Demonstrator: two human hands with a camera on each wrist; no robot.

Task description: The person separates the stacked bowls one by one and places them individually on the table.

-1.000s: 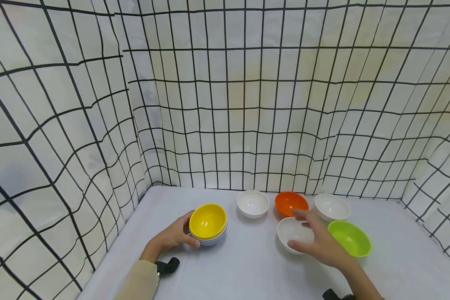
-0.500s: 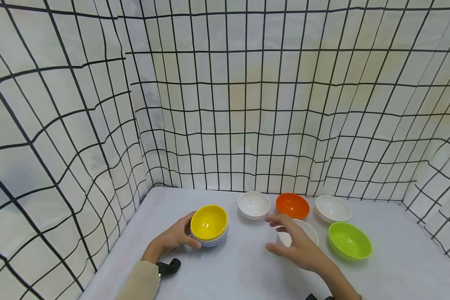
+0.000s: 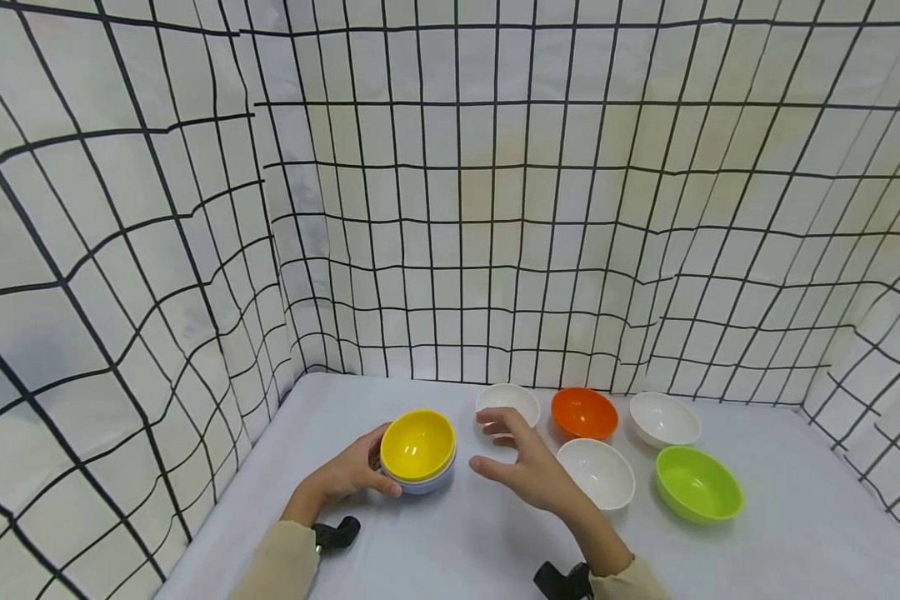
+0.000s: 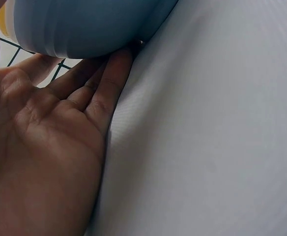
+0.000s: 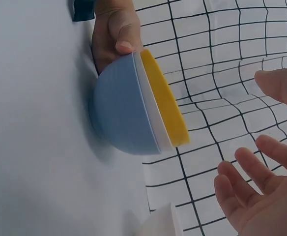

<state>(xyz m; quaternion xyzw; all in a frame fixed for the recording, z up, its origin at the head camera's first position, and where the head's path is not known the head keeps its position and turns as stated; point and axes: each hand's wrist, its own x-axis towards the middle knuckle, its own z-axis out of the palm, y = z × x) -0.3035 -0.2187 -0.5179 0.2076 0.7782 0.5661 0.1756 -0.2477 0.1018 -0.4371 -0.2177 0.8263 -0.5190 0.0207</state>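
Note:
A stack of nested bowls stands near the table's middle left: a yellow bowl (image 3: 417,446) on top, a white bowl (image 5: 155,108) between, a light blue bowl (image 5: 118,108) at the bottom. My left hand (image 3: 345,479) grips the stack's left side, thumb in front and fingers behind. In the left wrist view, fingertips (image 4: 116,66) lie against the blue bowl's underside. To the right of the stack, my right hand (image 3: 527,468) hovers with fingers spread and holds nothing. It partly covers a white bowl (image 3: 506,398) behind it.
Right of my right hand sit a nearer white bowl (image 3: 598,473), an orange bowl (image 3: 583,412), another white bowl (image 3: 664,419) and a green bowl (image 3: 697,483). They stand apart from the stack on a white-covered table (image 3: 450,558). Black-gridded white sheeting (image 3: 540,192) encloses the back and sides.
My right hand has moved left from over the nearer white bowl toward the stack, uncovering that bowl. The left hand and the stacked bowls have stayed in place.

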